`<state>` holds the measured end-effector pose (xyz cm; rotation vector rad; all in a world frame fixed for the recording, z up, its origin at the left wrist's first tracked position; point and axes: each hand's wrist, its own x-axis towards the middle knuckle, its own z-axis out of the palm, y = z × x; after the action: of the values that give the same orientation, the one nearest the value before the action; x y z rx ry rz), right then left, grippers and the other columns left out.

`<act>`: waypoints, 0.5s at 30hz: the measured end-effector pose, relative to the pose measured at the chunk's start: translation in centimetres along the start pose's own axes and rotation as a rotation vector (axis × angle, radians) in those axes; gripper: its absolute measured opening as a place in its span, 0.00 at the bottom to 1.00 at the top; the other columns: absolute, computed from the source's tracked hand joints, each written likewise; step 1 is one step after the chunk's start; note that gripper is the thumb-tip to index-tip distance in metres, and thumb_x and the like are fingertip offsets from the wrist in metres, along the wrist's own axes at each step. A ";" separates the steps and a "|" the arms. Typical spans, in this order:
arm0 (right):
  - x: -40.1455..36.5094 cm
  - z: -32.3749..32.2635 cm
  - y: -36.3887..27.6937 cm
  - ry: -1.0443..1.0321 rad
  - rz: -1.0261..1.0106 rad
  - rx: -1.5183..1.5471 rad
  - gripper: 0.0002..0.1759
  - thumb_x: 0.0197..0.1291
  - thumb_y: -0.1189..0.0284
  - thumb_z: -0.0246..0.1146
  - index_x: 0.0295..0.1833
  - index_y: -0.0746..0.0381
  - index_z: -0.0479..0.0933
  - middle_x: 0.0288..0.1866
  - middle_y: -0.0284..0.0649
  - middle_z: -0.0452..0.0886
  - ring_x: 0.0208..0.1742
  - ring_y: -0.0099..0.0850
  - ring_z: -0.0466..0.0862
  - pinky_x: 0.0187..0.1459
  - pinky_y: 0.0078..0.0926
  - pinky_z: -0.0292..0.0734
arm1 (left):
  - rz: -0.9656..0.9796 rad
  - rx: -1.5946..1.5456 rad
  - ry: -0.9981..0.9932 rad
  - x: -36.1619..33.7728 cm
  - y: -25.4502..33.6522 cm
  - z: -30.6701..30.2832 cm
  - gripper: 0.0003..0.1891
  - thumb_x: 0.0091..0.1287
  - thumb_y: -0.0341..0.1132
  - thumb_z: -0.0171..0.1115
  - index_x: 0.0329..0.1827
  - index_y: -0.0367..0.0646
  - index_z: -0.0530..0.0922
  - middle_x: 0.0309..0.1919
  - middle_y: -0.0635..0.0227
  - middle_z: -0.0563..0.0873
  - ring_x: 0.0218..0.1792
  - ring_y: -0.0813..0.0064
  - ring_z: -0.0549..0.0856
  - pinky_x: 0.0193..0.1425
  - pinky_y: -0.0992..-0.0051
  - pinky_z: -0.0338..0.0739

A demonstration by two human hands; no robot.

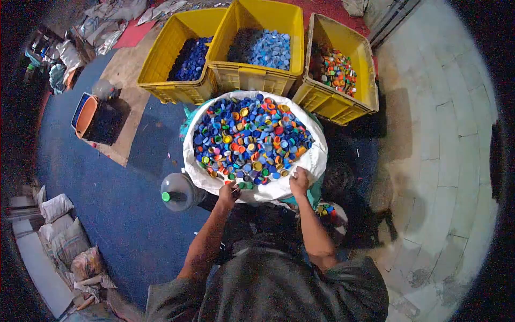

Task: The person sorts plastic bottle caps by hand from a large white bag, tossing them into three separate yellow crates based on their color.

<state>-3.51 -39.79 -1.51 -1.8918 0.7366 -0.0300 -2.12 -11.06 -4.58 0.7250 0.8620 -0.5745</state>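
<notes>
A wide white sack (201, 174) full of mixed bottle caps (252, 137) stands in front of me, its mouth spread open. The caps are mostly blue, with orange, yellow, red and green ones among them. My left hand (229, 195) is at the sack's near rim, fingers curled closed beside a few red and green caps. Farther right, my right hand (299, 182) is over the white inner edge of the sack, its fingers pinched together. Whatever either hand holds is hidden or too small to make out.
Beyond the sack stand three yellow crates: the left crate (153, 67) has dark blue caps, the middle crate (295, 32) light blue, the right crate (370, 75) mixed colours. A clear jug (182, 192) lies left, a dark bin (104, 123) farther off. A wall (440, 139) runs along the right.
</notes>
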 end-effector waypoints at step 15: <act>-4.2 7.9 -2.3 -0.225 -0.572 -0.605 0.15 0.44 0.71 0.68 0.39 0.60 0.75 0.36 0.40 0.80 0.43 0.41 0.73 0.49 0.40 0.64 | 0.212 0.390 0.172 -3.5 -2.7 0.6 0.09 0.56 0.28 0.62 0.38 0.39 0.73 0.25 0.71 0.77 0.23 0.79 0.74 0.27 0.79 0.70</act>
<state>-3.04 -30.58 -1.78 -2.5797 0.0181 0.0512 -5.57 -12.65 -2.23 1.2203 0.8261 -0.4989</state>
